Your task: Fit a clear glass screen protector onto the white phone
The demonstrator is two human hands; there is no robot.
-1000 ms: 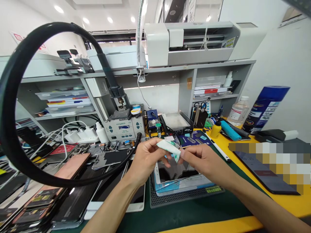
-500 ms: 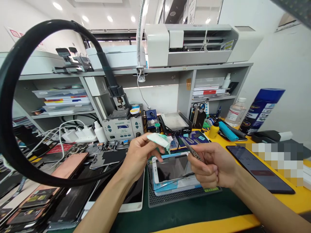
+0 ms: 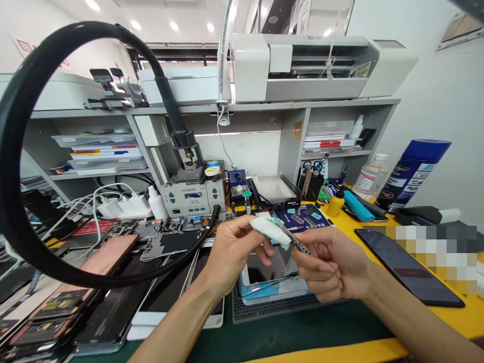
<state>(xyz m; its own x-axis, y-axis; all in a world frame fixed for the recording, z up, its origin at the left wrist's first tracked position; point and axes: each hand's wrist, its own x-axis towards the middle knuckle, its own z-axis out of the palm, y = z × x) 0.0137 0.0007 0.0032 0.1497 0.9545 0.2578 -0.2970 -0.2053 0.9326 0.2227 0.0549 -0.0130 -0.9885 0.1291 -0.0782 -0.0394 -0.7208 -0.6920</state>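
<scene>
One wipe point(image 3: 270, 233) pinched in left hand point(image 3: 238, 248), tool point(image 3: 300, 244) held in right hand point(image 3: 335, 262), touching wipe again, scissors point(image 3: 316, 165) in black cup point(image 3: 316, 187)

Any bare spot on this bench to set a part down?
Best: green mat, between the perforated pad and the yellow bench edge. Also a narrow yellow strip between the right hand and black phone. Crowded: left, stacked phones; back, grey control box and tools.

White machine point(image 3: 249, 65) on shelf point(image 3: 260, 107); blue can point(image 3: 418, 174) beside clear bottle point(image 3: 369, 177)
</scene>
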